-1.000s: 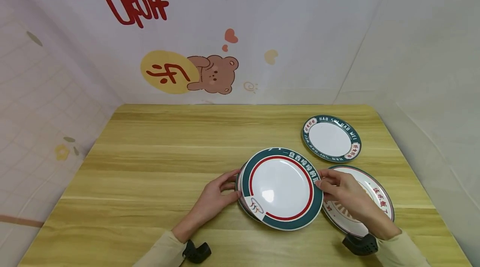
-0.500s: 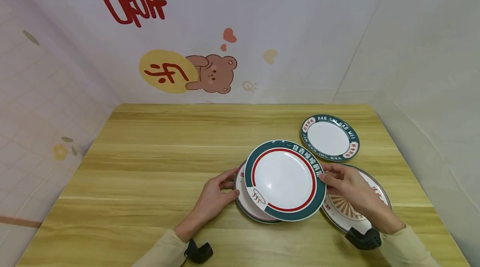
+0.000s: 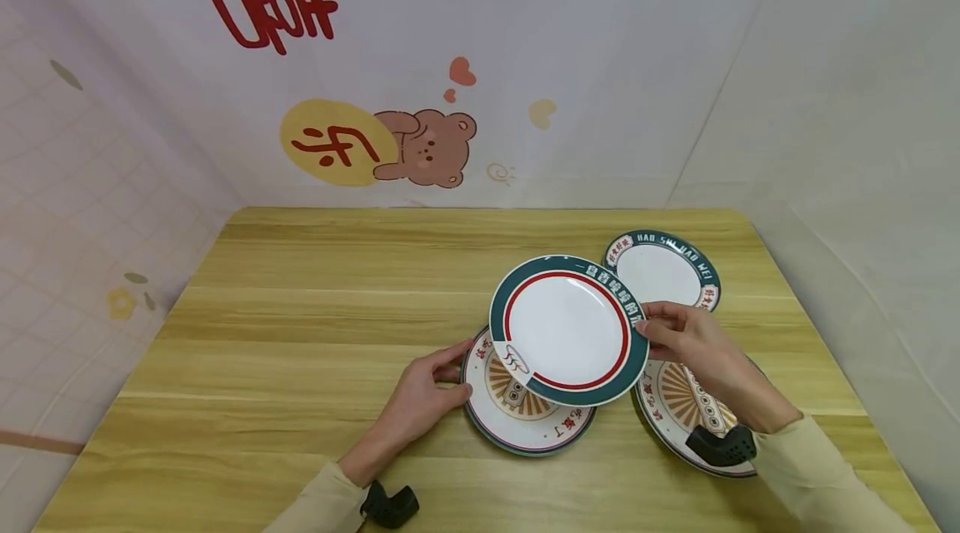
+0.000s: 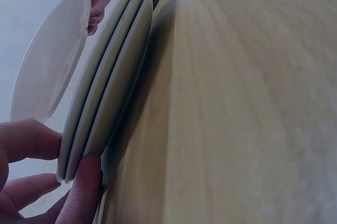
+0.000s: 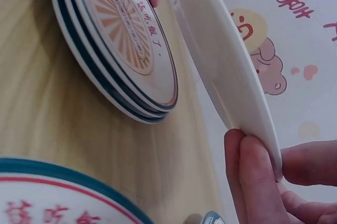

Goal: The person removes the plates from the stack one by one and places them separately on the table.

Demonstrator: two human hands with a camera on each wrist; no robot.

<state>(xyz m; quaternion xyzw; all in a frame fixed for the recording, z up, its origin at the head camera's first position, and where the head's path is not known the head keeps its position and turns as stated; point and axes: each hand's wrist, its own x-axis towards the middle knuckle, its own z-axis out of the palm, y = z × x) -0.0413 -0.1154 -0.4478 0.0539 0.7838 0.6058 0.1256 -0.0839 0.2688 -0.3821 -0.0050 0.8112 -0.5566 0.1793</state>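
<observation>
My right hand [image 3: 693, 350] pinches the right edge of a round plate [image 3: 566, 329] with a green rim, a red ring and white characters. The plate is raised and tilted, its white underside showing in the right wrist view. Beneath it is a stack of three plates [image 5: 113, 45]; the top one has a sunburst print and red characters. My left hand [image 3: 420, 396] grips the stack's left edge, fingers and thumb around the rims in the left wrist view [image 4: 84, 182]. The lifted plate hides the stack's back right part.
To the right, partly under my right forearm, lies another sunburst-printed plate [image 3: 663, 412]. A smaller green-rimmed plate [image 3: 656, 271] lies behind it, near the back right of the wooden table [image 3: 300, 308]. A printed cloth [image 3: 600, 58] hangs at the back.
My right hand has lifted the green-rimmed plate off the stack and moved it up and back, uncovering the sunburst print below. My left hand stays at the stack's edge.
</observation>
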